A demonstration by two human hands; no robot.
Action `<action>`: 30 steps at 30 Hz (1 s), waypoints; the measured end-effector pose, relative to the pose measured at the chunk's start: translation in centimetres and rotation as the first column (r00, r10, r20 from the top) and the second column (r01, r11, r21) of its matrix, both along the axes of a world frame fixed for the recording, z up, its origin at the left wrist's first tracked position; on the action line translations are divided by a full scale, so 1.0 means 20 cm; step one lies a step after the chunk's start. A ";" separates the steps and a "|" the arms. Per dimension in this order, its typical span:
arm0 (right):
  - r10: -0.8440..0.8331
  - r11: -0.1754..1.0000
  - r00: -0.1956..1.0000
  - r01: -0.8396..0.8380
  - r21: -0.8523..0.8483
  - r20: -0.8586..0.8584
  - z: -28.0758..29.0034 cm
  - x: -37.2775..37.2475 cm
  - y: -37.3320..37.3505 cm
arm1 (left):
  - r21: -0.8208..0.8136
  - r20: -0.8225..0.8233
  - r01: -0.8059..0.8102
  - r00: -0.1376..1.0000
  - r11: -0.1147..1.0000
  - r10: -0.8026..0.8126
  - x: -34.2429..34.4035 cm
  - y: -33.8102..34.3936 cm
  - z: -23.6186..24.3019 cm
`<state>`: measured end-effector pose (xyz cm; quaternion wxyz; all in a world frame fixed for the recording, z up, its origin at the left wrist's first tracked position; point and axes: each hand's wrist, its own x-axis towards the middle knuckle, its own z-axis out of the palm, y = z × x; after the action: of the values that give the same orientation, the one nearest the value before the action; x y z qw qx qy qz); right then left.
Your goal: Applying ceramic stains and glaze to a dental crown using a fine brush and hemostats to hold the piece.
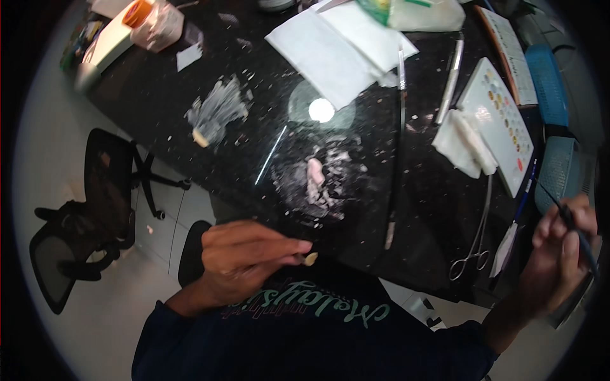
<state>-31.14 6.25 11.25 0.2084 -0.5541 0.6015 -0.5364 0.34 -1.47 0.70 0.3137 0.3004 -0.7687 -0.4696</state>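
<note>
My left hand [244, 257] is closed in a pinch near the table's front edge. Out of its fingertips sticks a small yellowish, tooth-like piece [311, 259]. At the far right my right hand [565, 244] grips a thin dark brush-like tool [567, 217], its fine tip pointing up and left beside the blue boxes. A white palette [473, 95] with rows of coloured spots lies left of that hand. Next to it is a folded white tissue [454, 152], and scissor-handled forceps [484, 244] extend below. A pink piece [315, 171] sits among white powder in the middle of the black table.
White papers [311, 44] lie at the back. A long black rod [400, 140] and a silver tool [450, 82] rest right of centre. Two blue boxes [548, 82] stand at the right. A jar with orange lid [159, 28] stands back left. Office chairs [82, 216] are beyond the left edge.
</note>
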 end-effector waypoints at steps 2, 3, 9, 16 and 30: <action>0.131 0.991 0.988 -0.133 0.020 0.085 0.00 0.12 0.08 | -0.039 -0.043 0.016 0.999 0.999 -0.018 -0.01 -0.02 -0.01; 0.106 0.994 0.994 -0.106 0.025 -0.007 -0.04 0.18 0.11 | -0.021 -0.049 -0.008 0.999 1.000 0.007 -0.02 -0.01 -0.02; 0.112 0.990 0.994 -0.112 -0.082 -0.005 -0.29 0.57 0.13 | -0.028 -0.101 -0.046 0.994 0.999 0.043 0.00 0.01 -0.06; 0.286 0.943 0.958 -0.282 -0.175 -0.005 -0.40 0.61 0.10 | -0.063 -0.109 -0.076 0.992 0.995 0.069 0.02 0.03 -0.05; 0.211 0.958 0.974 -0.223 -0.180 -0.085 -0.43 0.62 0.08 | -0.125 -0.027 -0.084 0.996 0.989 0.081 0.01 0.03 -0.03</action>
<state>-18.79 7.78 2.58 0.1931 -0.6511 0.4899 -0.5466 0.50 -0.96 0.08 0.3598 0.3064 -0.7800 -0.4101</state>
